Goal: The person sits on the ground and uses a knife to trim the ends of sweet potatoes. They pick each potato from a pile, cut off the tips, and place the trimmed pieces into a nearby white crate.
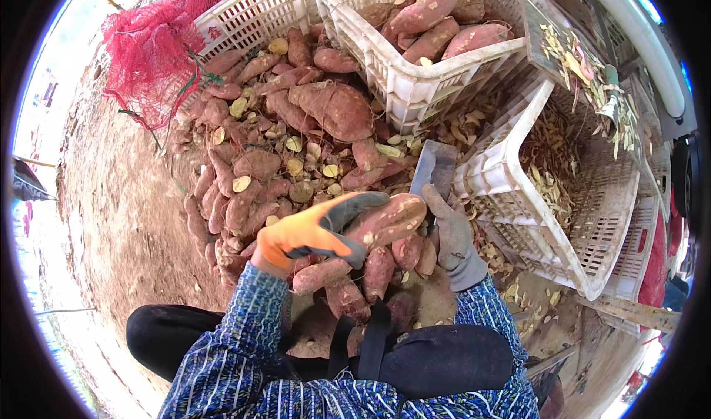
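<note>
My left hand [318, 230], in an orange and grey work glove, is wrapped round a large sweet potato [389, 220]. The potato's skin has pale cut spots along its right end. In a grey glove, my right hand [453, 234] grips a knife [434, 165] with a broad, dull metal blade pointing away from me. The blade stands just beyond the potato's right end; I cannot tell whether they touch. Its handle is hidden in my fingers. Below my hands several sweet potatoes [378, 272] lie near my knees.
A heap of sweet potatoes [329, 111] with pale cut slices spreads ahead. Beyond it a white crate [422, 85] holds more sweet potatoes. A second white crate [511, 167] with peelings stands at right, near a board [548, 45] strewn with strips. Red mesh bags [152, 56] hang far left.
</note>
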A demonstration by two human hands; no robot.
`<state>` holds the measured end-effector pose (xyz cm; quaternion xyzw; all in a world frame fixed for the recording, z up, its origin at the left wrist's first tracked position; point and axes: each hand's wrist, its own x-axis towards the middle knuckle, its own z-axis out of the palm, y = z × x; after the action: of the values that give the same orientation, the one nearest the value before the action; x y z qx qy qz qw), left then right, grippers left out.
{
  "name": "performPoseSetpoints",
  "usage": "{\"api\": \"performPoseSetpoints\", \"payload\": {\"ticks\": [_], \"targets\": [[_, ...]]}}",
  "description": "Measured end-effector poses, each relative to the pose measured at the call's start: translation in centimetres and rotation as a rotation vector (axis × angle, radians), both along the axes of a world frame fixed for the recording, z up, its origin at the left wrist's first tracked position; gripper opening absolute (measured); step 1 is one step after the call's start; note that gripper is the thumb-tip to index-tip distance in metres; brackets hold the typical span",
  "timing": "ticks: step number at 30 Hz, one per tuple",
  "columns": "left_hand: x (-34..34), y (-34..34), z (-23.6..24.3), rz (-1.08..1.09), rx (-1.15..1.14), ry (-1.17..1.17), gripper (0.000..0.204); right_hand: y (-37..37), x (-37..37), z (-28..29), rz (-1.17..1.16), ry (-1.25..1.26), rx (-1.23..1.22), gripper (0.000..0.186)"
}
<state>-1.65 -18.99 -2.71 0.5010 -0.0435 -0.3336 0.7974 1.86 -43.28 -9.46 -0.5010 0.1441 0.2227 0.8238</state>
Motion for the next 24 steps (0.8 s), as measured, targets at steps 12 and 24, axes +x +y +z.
{"api": "performPoseSetpoints", "payload": {"ticks": [12, 24], "targets": [[-1.8, -1.8, -3.0, 0.272, 0.580, 0.003, 0.094, -0.6, -1.3, 0.4, 0.449, -0.805, -1.137, 0.020], [9.2, -8.2, 6.0, 0.564, -0.205, -0.353, 0.062, -3.3, -1.6, -2.4, 0.295, -0.066, -1.026, 0.053]]}}
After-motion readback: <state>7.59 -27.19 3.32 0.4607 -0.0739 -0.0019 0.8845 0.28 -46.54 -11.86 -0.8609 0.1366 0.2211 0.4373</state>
